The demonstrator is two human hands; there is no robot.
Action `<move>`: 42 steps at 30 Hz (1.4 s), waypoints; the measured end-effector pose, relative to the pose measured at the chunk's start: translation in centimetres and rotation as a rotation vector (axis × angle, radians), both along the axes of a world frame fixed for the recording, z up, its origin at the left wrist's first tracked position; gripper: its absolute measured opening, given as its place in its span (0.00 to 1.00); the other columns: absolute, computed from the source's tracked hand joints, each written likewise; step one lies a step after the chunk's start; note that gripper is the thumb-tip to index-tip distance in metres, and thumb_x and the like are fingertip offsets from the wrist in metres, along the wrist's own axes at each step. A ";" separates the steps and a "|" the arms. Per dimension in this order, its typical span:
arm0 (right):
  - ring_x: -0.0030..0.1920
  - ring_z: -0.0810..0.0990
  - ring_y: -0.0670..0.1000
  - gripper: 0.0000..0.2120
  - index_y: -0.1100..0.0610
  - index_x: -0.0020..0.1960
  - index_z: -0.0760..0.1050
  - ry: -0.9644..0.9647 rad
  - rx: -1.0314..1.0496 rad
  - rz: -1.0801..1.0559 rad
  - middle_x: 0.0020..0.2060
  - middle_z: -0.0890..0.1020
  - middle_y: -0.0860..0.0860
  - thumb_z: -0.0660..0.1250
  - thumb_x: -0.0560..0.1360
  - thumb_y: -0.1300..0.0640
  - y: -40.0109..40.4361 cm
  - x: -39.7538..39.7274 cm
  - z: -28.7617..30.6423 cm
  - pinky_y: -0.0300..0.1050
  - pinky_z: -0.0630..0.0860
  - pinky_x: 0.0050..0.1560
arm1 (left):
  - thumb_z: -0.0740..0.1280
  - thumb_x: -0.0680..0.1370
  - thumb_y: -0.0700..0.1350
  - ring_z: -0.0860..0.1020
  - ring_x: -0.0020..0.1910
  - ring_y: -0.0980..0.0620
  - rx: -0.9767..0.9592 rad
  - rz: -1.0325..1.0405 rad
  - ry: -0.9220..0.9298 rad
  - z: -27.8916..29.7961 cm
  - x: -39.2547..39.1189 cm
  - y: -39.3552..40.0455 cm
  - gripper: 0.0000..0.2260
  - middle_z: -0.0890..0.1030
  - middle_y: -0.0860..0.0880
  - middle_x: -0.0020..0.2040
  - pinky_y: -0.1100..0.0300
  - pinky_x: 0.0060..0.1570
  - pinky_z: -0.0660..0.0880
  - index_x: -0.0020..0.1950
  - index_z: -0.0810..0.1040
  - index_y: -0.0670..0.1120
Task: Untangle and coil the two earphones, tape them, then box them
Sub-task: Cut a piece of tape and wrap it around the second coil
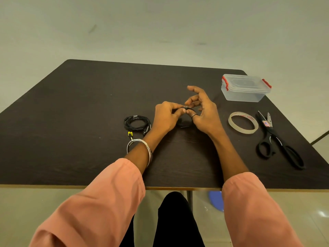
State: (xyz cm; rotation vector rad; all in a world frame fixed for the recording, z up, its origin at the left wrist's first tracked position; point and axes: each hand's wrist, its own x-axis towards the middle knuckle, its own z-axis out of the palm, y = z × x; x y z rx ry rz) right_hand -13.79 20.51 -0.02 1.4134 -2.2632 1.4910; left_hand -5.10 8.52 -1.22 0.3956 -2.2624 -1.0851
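At the middle of the table (89,107) you are on the taping step for the second earphone, judging by the first coil (137,123) lying already bound at nine o'clock from your hands, with a pale strip across its top and its yellow plug toward you. Off at two o'clock the box (244,90) sits with its lid on and red clips down, so boxing is not yet begun. Nearer, at three o'clock, the scissors (277,141) lie beside the tape roll (243,123), both untouched. Your left hand (166,118) is closed, thumb and fingers pinching the top of the second coil (187,111); most of that coil is hidden behind your hands, with a dark bit showing on the table below them. Your right hand (204,111) is half open, index finger raised clear, thumb and middle fingers meeting the same spot, where a small pale piece, probably tape, shows between the two hands. Next, I judge, you need to wrap that piece snugly round the bundled strands and press it down without letting the loops spring apart, then unclip the box.
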 end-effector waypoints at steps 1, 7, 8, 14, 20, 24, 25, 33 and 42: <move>0.48 0.78 0.42 0.32 0.53 0.71 0.65 -0.005 -0.003 0.002 0.47 0.79 0.53 0.70 0.71 0.69 0.0 0.0 0.0 0.28 0.73 0.51 | 0.69 0.76 0.42 0.80 0.45 0.56 -0.022 0.006 0.008 -0.1 0.0 0.0 0.09 0.85 0.46 0.48 0.74 0.44 0.72 0.55 0.83 0.43; 0.44 0.82 0.44 0.24 0.53 0.69 0.66 -0.119 -0.088 -0.078 0.42 0.82 0.50 0.66 0.75 0.66 0.1 0.0 0.4 0.38 0.78 0.50 | 0.67 0.78 0.45 0.79 0.43 0.48 -0.259 0.012 -0.046 -0.6 -0.7 0.0 0.08 0.82 0.45 0.43 0.50 0.47 0.76 0.52 0.83 0.43; 0.44 0.83 0.44 0.24 0.53 0.68 0.67 -0.157 -0.103 -0.107 0.41 0.83 0.50 0.67 0.75 0.65 0.2 0.0 0.4 0.39 0.79 0.51 | 0.66 0.78 0.46 0.79 0.43 0.48 -0.308 0.010 -0.055 -0.6 -0.8 0.1 0.08 0.82 0.46 0.43 0.48 0.47 0.75 0.52 0.83 0.44; 0.45 0.84 0.45 0.27 0.58 0.70 0.67 -0.484 -0.083 -0.201 0.39 0.85 0.54 0.70 0.73 0.65 0.1 -0.5 0.4 0.42 0.77 0.58 | 0.68 0.76 0.43 0.79 0.42 0.43 -0.607 0.053 0.040 -0.5 -0.6 0.6 0.07 0.82 0.43 0.42 0.51 0.42 0.73 0.50 0.83 0.40; 0.41 0.84 0.54 0.21 0.66 0.64 0.72 -0.783 -0.097 -0.102 0.39 0.85 0.56 0.70 0.72 0.68 0.8 -1.1 1.1 0.46 0.79 0.41 | 0.71 0.72 0.38 0.79 0.40 0.44 -0.833 0.091 0.214 -0.7 -0.6 0.7 0.10 0.81 0.43 0.41 0.51 0.39 0.76 0.53 0.81 0.38; 0.32 0.78 0.50 0.19 0.70 0.62 0.71 -0.872 -0.104 -0.067 0.38 0.82 0.58 0.68 0.73 0.71 1.2 -1.2 1.3 0.40 0.71 0.32 | 0.66 0.74 0.39 0.77 0.41 0.46 -0.832 0.044 0.273 -0.5 -0.3 0.7 0.10 0.80 0.45 0.41 0.54 0.41 0.73 0.54 0.81 0.41; 0.31 0.77 0.49 0.20 0.71 0.63 0.71 -0.871 -0.100 -0.068 0.38 0.82 0.58 0.68 0.72 0.71 1.3 -1.3 1.3 0.40 0.71 0.32 | 0.64 0.75 0.40 0.77 0.40 0.46 -0.813 0.032 0.272 -0.4 -0.3 0.8 0.10 0.79 0.45 0.41 0.54 0.41 0.73 0.52 0.82 0.42; 0.43 0.85 0.49 0.21 0.59 0.66 0.72 -0.567 -0.099 -0.208 0.47 0.85 0.54 0.70 0.74 0.62 1.2 -0.4 1.6 0.41 0.79 0.45 | 0.63 0.79 0.42 0.77 0.46 0.45 -0.470 0.129 0.121 -0.4 -0.5 0.2 0.07 0.80 0.44 0.46 0.49 0.46 0.74 0.50 0.79 0.41; 0.47 0.82 0.50 0.26 0.54 0.66 0.73 -0.163 0.094 -0.038 0.47 0.83 0.53 0.73 0.70 0.67 0.8 -0.2 1.0 0.39 0.80 0.51 | 0.57 0.81 0.47 0.76 0.51 0.47 -0.267 0.110 -0.157 -0.4 -0.8 -0.1 0.08 0.79 0.49 0.49 0.50 0.49 0.67 0.45 0.73 0.49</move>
